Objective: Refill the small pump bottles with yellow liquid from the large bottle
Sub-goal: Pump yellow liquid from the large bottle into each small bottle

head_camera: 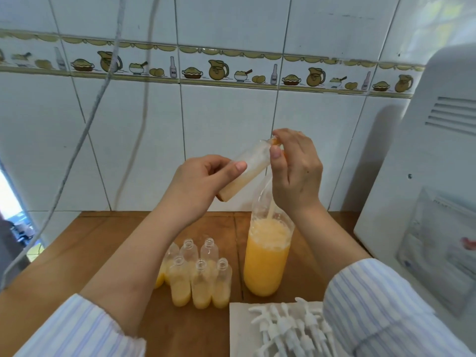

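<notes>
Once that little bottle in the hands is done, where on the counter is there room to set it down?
Bare wood lies left of the small bottles, under the left forearm, and behind them toward the tiled wall. It is crowded between that cluster and the large bottle, and at the near edge where the white pump heads lie.

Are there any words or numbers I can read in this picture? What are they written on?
"XO": on the little bottles painted in the wall tile border, small and only roughly readable.
Sheet in the plastic sleeve on the white appliance: has print, too blurred to read.
Small bottle held in the left hand and right hand, large bottle, white pump heads: no labels visible.
</notes>
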